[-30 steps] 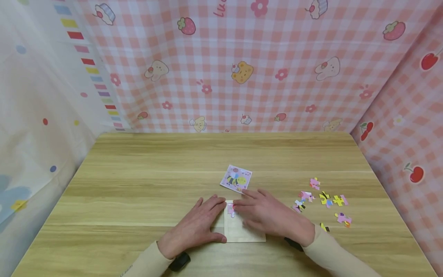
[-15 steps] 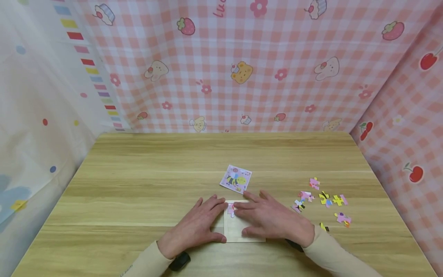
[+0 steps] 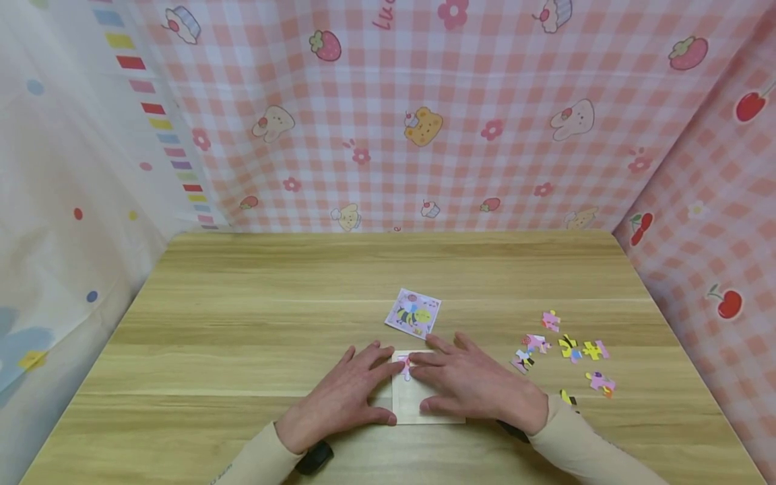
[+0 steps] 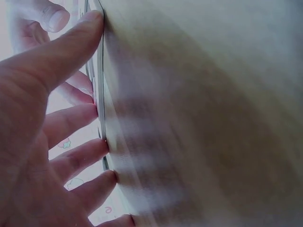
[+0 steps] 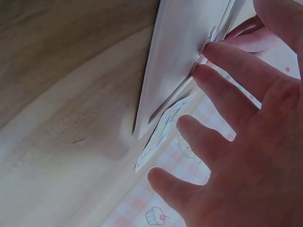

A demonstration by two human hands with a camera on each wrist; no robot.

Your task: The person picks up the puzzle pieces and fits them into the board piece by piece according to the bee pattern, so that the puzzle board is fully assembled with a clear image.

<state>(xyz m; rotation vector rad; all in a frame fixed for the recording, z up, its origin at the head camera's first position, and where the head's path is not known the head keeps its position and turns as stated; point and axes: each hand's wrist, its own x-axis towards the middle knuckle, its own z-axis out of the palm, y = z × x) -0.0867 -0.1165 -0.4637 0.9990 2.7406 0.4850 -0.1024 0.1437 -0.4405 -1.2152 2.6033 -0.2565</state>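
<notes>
A shallow pale wooden puzzle tray point(image 3: 412, 407) lies flat near the table's front. In its upper left corner is a pink jigsaw piece point(image 3: 407, 375), partly hidden by fingertips. My left hand point(image 3: 342, 401) lies along the tray's left side, thumb at the near corner and index fingertip on the piece. From the right, my right hand point(image 3: 475, 384) reaches over the tray with spread fingers, fingertips touching the piece. In the left wrist view, the left thumb point(image 4: 71, 49) rests against the tray's edge. The right wrist view has two right fingertips at the piece.
A square card point(image 3: 414, 314) with a bee picture lies just beyond the tray. Several loose jigsaw pieces point(image 3: 568, 347) are scattered to the right; a yellow and black piece point(image 3: 567, 397) sits near the right sleeve. A checked cloth point(image 3: 364, 135) hangs behind the table.
My left index finger has moved right from the tray's edge onto the pink piece. The right fingers have shifted slightly at the piece, and the right thumb has moved a little nearer and left.
</notes>
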